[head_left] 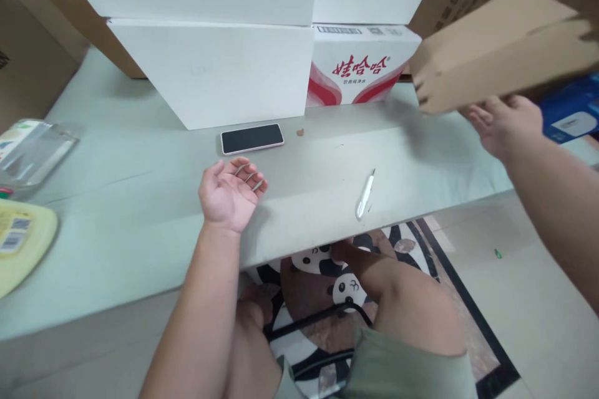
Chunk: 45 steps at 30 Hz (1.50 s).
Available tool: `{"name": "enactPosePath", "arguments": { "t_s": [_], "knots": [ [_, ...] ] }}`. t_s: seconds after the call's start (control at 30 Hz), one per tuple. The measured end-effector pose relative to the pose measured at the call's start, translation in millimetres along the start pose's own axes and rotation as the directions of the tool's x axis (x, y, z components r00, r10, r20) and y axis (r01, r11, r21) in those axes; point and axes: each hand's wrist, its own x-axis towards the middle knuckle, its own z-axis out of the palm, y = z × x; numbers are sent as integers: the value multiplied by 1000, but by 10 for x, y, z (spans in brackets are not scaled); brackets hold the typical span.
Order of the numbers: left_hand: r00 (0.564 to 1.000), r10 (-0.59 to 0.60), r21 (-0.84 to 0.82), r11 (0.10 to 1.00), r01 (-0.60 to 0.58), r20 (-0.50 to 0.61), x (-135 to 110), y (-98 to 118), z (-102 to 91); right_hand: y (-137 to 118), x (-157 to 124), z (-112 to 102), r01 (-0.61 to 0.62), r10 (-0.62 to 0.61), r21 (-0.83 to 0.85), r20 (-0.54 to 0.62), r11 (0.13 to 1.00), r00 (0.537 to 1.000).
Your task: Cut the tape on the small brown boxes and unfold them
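Note:
My left hand (229, 195) rests palm up on the pale green table (140, 199), fingers loosely curled and apart, holding nothing. A black phone (252, 138) lies face up just beyond its fingertips. My right hand (505, 121) is raised at the right, gripping the underside of a brown cardboard box (500, 50) that hangs tilted above the table's right end. A white utility knife (365, 194) lies near the front edge of the table, between my two hands.
White boxes (215, 68) and a red-and-white printed carton (360, 65) are stacked along the back of the table. A clear plastic packet (32, 149) and a yellow item (21, 243) lie at the left. A blue box (573, 109) sits at the right. My knees are below the table.

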Motion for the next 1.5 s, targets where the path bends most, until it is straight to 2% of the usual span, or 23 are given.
{"name": "enactPosePath", "arguments": {
  "t_s": [0.07,0.13,0.23,0.37,0.5,0.67,0.73,0.8,0.9,1.0,1.13,1.27,1.37,1.43,1.5],
  "knots": [
    [1000,-2,1,1000,2,2,26,2,-4,84,274,197,-59,55,-58,-66,997,996],
    [1000,1,-1,1000,-1,2,48,16,-9,266,242,406,-127,115,-143,-92,982,989],
    [1000,8,-18,1000,-7,7,66,47,-17,633,-246,657,-175,183,-326,-6,929,983],
    [1000,-7,-53,999,8,28,38,80,-43,943,-929,842,-105,221,-587,130,803,967],
    [1000,-6,-97,995,9,30,-47,125,-104,848,-1099,929,-5,245,-750,209,662,947],
    [999,36,-183,983,-33,16,-162,271,-219,514,-1185,988,16,255,-904,137,426,957],
    [998,53,-222,974,-48,19,-195,342,-267,431,-1304,1039,54,317,-941,167,335,934],
    [998,65,-254,966,-56,27,-221,405,-314,391,-1443,1124,120,371,-951,225,286,901],
    [997,71,-285,957,-56,43,-254,483,-388,370,-1606,1305,239,403,-938,326,252,855],
    [996,75,-311,949,-55,53,-290,556,-475,334,-1662,1516,317,427,-925,377,207,822],
    [995,98,-365,928,-79,36,-344,668,-615,220,-1621,1842,375,420,-912,410,169,809],
    [994,105,-415,905,-98,-7,-388,786,-749,33,-1564,2293,429,356,-895,444,125,822],
    [993,113,-452,885,-115,-32,-400,860,-825,-149,-1593,2740,513,291,-838,545,186,786],
    [992,122,-478,869,-128,-44,-392,892,-865,-281,-1659,3085,593,208,-761,645,265,735],
    [991,122,-504,854,-132,-52,-372,907,-900,-410,-1744,3463,676,96,-650,742,347,664]
  ]
}}
